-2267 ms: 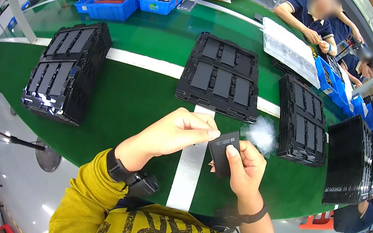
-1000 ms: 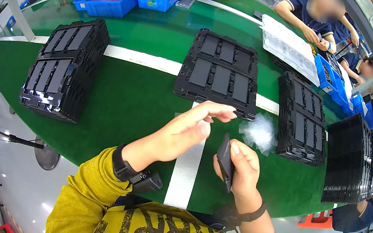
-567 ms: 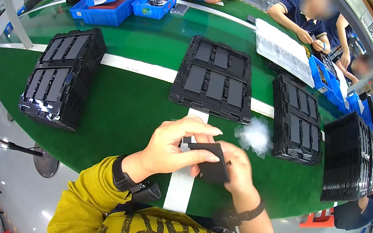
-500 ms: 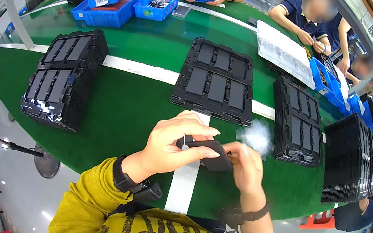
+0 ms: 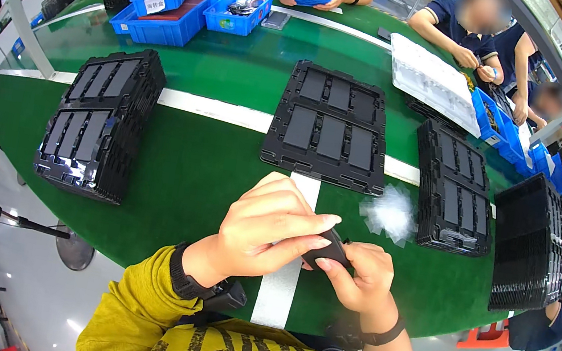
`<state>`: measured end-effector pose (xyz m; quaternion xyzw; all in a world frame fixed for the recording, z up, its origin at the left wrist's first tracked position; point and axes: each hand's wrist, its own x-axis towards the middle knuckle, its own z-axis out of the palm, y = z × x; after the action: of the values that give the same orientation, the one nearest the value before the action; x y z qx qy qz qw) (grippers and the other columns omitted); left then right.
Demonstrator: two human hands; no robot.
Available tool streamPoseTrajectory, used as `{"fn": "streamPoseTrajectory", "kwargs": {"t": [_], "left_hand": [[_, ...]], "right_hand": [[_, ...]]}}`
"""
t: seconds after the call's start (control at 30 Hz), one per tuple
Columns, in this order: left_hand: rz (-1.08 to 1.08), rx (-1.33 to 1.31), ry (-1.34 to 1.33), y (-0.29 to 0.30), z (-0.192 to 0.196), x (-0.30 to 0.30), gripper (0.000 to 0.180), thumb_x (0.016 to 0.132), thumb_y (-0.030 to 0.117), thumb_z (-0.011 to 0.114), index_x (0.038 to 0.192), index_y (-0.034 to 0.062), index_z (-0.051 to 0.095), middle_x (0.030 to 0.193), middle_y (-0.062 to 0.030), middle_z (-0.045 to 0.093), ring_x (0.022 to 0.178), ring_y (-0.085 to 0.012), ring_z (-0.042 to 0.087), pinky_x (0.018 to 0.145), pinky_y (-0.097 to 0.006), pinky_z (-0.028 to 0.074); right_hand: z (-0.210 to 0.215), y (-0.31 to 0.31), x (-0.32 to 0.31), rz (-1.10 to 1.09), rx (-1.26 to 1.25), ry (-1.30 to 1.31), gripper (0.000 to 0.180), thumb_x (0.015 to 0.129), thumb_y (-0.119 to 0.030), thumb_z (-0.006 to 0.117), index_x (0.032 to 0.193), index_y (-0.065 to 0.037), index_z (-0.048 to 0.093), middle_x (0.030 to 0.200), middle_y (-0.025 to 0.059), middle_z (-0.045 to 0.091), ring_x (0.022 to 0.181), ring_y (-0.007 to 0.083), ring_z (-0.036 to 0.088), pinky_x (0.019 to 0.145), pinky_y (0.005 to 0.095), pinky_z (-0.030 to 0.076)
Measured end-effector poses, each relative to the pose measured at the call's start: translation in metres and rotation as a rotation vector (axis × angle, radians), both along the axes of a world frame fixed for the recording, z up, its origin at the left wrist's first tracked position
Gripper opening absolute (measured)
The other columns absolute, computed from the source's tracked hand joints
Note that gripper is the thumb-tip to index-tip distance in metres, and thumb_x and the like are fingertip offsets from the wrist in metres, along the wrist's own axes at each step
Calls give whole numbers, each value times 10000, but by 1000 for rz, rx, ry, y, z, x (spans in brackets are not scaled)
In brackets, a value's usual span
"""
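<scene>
A dark, flat rectangular piece point(image 5: 326, 250) is held between my two hands above the near part of the green table. My left hand point(image 5: 269, 229) pinches its left end, thumb and fingers pressed together. At the right end, my right hand point(image 5: 365, 273) grips the piece with curled fingers and thumb. Its lower face and the far fingertips are hidden. Just beyond my hands lies a black tray point(image 5: 318, 173) with dark rectangular pieces in most pockets; the upper right pocket looks different. To the right of that tray sits a small heap of clear film pieces point(image 5: 389, 213).
Stacked black trays stand at the left point(image 5: 120, 157), at the right point(image 5: 453, 241) and at the far right point(image 5: 526, 251). Blue bins point(image 5: 172, 29) and a white tray point(image 5: 431, 85) are across the table point(image 5: 216, 73). Several people sit around it.
The held piece has turned and tilted, so less of its face shows. My right thumb now presses on its near side, and both hands are closer together.
</scene>
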<state>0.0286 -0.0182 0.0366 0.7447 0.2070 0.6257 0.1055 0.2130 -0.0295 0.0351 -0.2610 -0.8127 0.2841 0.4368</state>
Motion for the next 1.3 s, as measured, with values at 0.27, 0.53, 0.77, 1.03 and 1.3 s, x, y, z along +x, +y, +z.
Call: {"fn": "streamPoseTrajectory", "kwargs": {"t": [0.27, 0.53, 0.77, 1.03, 1.3], "left_hand": [[33, -98, -62, -10, 4, 4, 368, 637, 76, 752, 979, 42, 620, 653, 3, 561, 591, -152, 530, 624, -293, 368], [90, 87, 73, -10, 4, -1, 369, 614, 108, 771, 951, 68, 627, 685, 21, 573, 621, -139, 550, 636, -289, 356], [118, 148, 210, -6, 4, -5, 306, 642, 145, 748, 920, 68, 648, 690, 27, 574, 637, -126, 550, 682, -293, 335], [-84, -161, 51, -9, 6, -5, 352, 654, 116, 715, 989, 46, 631, 782, -34, 618, 735, -170, 579, 781, -319, 327], [99, -152, 72, -13, 1, 2, 360, 684, 124, 691, 1009, -15, 623, 1023, -173, 548, 944, -291, 542, 821, -375, 425]], "right_hand": [[-9, 2, -2, 8, 35, 40, 92, 700, -38, 687, 729, 11, 615, 614, 117, 600, 501, 236, 585, 457, 291, 446], [-10, 4, -3, -13, 93, 80, 125, 676, -25, 700, 716, 27, 594, 684, 139, 623, 575, 263, 619, 515, 302, 493], [-8, 5, -2, -34, 186, 28, 120, 671, -12, 690, 743, 26, 602, 718, 129, 636, 611, 255, 632, 553, 305, 506], [-9, 4, -4, -205, 309, 1, 182, 655, 28, 669, 827, 33, 612, 826, 135, 663, 696, 242, 656, 610, 289, 519], [-15, 6, -4, -280, 412, -24, 282, 612, 55, 668, 889, 44, 617, 858, 156, 661, 737, 254, 661, 605, 282, 518]]}}
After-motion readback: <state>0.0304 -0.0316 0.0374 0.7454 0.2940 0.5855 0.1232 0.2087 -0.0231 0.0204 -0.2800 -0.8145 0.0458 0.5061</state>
